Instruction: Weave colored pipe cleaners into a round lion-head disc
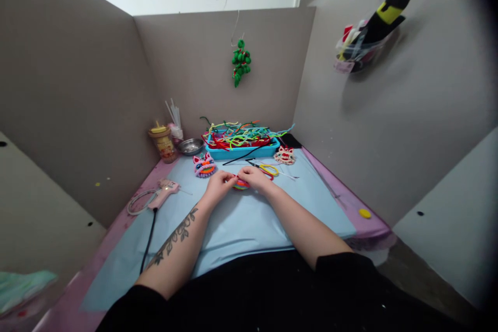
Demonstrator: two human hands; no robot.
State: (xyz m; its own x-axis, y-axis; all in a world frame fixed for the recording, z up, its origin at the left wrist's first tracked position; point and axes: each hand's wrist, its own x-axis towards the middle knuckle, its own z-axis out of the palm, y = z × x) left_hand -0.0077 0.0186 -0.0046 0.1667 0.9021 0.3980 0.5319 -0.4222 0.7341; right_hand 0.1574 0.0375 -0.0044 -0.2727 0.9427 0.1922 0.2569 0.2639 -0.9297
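My left hand (220,183) and my right hand (253,177) meet over the light blue cloth, fingers closed in a pinch. Between them they hold a small multicoloured pipe-cleaner piece (241,184) with pink, orange and purple bands; the fingers hide its upper part. A lilac pipe-cleaner animal head (204,166) sits just left of my left hand. Beyond my right hand lie scissors with yellow and red handles (269,169). A white and red pipe-cleaner animal head (285,155) rests farther right.
A blue tray (243,153) heaped with pipe cleaners (245,137) stands at the back. On the left are a pink glue gun (165,193) with a black cord, a metal bowl (190,147) and a lidded cup (164,143). A yellow disc (364,213) lies right. Grey partitions surround the table.
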